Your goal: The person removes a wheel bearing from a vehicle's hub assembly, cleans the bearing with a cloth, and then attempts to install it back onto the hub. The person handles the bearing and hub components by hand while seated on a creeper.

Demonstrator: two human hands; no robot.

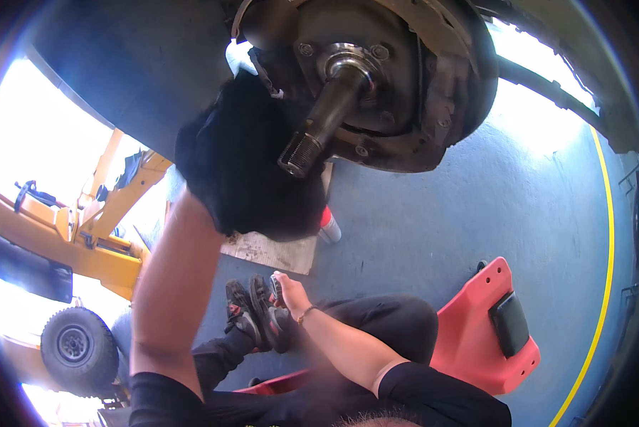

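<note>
A threaded axle spindle juts down toward me from the brake assembly overhead, with bolts around its base plate. My left hand, in a black glove, is raised just left of the spindle and partly behind it. Its fingers look curled in, though the dark glove hides their detail. A white patch shows above the glove; whether the hand holds it is unclear. Lower down, my bare right hand is closed around a small greyish object, mostly covered by the fingers, close to my shoes.
A red creeper seat with a black pad is at my right. Beneath the gloved hand lie a pale board and a red-and-white cylinder. Yellow machinery and a tyre stand left. A yellow line crosses the blue floor.
</note>
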